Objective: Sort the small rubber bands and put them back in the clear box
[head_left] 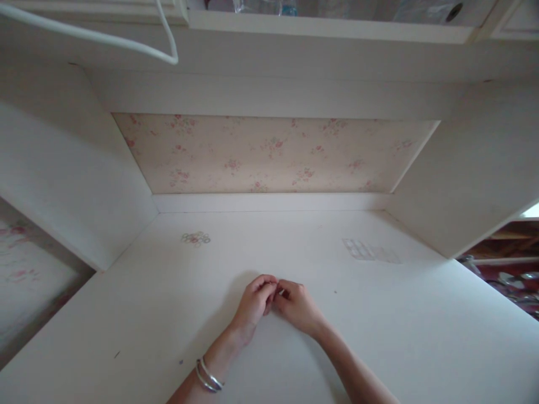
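My left hand [255,302] and my right hand [296,306] meet over the middle of the white desk top [138,314]. Both are closed, thumbs and fingertips pinched together and touching each other. Whatever sits between the fingertips is too small and too covered to make out. Two silvery bangles [207,375] circle the left wrist. Beyond the left hand lies a small cluster of thin rings [196,238]. Past the right hand, a clear plastic sheet with pocket-like squares [370,251] rests flat.
White side panels [475,168] flank the desk, with a floral back panel [269,154] behind. An overhead shelf [320,28] holds clear plastic items. A white cable [105,39] hangs upper left. Tiny dark bits [181,362] lie on the desk. Cluttered shelves [514,280] stand at right.
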